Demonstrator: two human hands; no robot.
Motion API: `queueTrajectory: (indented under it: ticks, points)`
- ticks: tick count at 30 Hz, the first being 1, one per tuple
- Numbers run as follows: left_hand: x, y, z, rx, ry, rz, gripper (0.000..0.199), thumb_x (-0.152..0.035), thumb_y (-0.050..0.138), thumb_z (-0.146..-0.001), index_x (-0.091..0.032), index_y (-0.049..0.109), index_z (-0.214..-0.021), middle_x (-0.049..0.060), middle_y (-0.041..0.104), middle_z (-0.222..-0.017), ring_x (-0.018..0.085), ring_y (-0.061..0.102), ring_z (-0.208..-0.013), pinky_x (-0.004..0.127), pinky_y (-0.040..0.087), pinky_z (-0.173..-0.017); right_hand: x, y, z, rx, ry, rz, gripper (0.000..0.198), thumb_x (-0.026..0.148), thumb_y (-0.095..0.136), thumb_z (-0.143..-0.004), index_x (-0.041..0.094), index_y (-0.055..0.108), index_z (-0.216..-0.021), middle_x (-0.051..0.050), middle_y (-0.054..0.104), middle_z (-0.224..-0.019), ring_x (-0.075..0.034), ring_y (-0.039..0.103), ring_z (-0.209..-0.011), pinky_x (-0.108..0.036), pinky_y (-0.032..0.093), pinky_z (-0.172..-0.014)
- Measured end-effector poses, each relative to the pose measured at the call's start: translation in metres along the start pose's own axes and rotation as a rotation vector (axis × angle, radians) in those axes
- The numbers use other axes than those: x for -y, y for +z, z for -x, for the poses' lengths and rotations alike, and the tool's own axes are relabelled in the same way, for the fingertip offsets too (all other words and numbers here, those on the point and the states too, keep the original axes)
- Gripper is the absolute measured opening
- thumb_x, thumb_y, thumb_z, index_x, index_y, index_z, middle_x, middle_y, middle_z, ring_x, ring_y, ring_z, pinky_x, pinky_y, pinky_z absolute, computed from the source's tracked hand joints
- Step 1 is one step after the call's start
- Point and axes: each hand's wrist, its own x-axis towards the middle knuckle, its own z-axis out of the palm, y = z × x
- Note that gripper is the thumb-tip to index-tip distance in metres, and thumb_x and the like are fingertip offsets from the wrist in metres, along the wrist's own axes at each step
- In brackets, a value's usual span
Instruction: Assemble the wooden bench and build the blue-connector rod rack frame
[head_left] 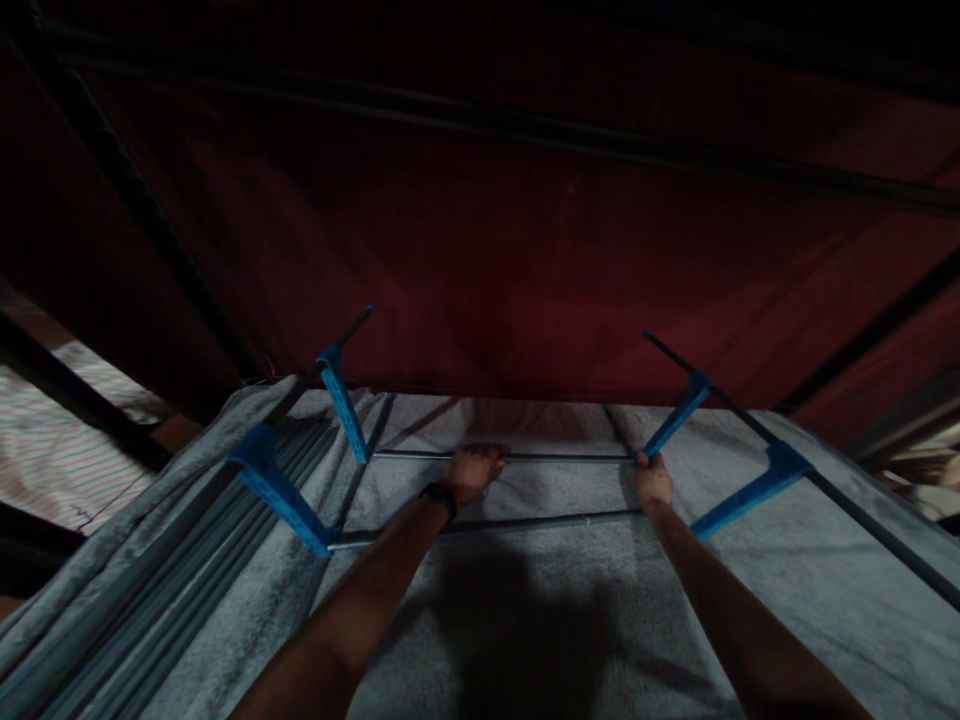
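Observation:
A frame of grey metal tubes with blue plastic brackets lies on a pale, fuzzy cloth. My left hand (472,474), with a dark band at the wrist, is wrapped round the far cross tube (562,458) near its middle. At that tube's right end, my right hand (654,482) closes on the joint by the far right blue bracket (677,415). A nearer cross tube (525,524) passes beneath my left forearm. On the left stand two more blue brackets, one far (343,405) and one near (289,500); the near right bracket (750,492) is beside my right forearm.
A bundle of several loose grey tubes (217,560) lies along the left of the cloth (525,610). Behind, a dark red sheet (495,260) hangs on a black metal frame (525,122). Long side tubes (877,535) slant outward past the brackets.

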Motion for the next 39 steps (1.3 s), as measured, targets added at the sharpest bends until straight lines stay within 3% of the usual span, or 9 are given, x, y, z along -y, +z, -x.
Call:
queueTrajectory:
  ticks: [9,17,26,30,39]
  points:
    - [0.012,-0.005,0.006,0.051,0.079,-0.015,0.050,-0.047,0.031,-0.101,-0.015,0.068,-0.113,0.015,0.075,-0.099,0.026,0.071,-0.092,0.036,0.053,-0.080,0.000,-0.003,0.005,0.018,-0.021,0.010,0.038,0.042,0.030,-0.096,0.021,0.054,-0.115,-0.011,0.064,-0.093,-0.026,0.061,-0.090,-0.037,0.046,-0.078]
    - [0.019,-0.014,0.002,0.102,0.082,0.084,0.044,-0.047,0.038,-0.099,-0.019,0.064,-0.119,0.012,0.075,-0.098,0.024,0.071,-0.088,0.033,0.052,-0.076,-0.004,-0.001,0.006,-0.008,-0.058,0.061,0.032,0.041,0.030,-0.098,0.021,0.053,-0.108,-0.010,0.062,-0.090,-0.026,0.061,-0.088,-0.036,0.046,-0.075]
    - [0.012,0.003,0.010,-0.041,0.104,0.007,0.035,-0.034,0.037,-0.101,-0.017,0.061,-0.119,0.012,0.072,-0.110,0.022,0.068,-0.101,0.033,0.050,-0.086,0.007,-0.003,0.012,-0.006,-0.005,0.006,0.028,0.038,0.031,-0.098,0.023,0.053,-0.108,-0.005,0.059,-0.087,-0.021,0.059,-0.086,-0.031,0.043,-0.076]
    - [0.014,0.003,0.007,0.009,0.108,0.013,0.039,-0.037,0.034,-0.101,-0.016,0.063,-0.117,0.011,0.074,-0.097,0.023,0.070,-0.091,0.033,0.051,-0.081,0.004,0.000,0.008,-0.018,-0.017,-0.023,0.029,0.037,0.032,-0.097,0.022,0.054,-0.110,-0.006,0.059,-0.086,-0.021,0.057,-0.082,-0.032,0.041,-0.076]
    - [0.021,-0.017,-0.007,0.125,0.116,0.137,0.038,-0.037,0.034,-0.101,-0.020,0.067,-0.099,0.008,0.074,-0.099,0.020,0.068,-0.089,0.028,0.048,-0.078,-0.010,-0.006,0.003,0.011,-0.137,-0.179,0.023,0.042,0.036,-0.090,0.024,0.049,-0.092,-0.001,0.054,-0.078,-0.020,0.054,-0.079,-0.030,0.043,-0.073]
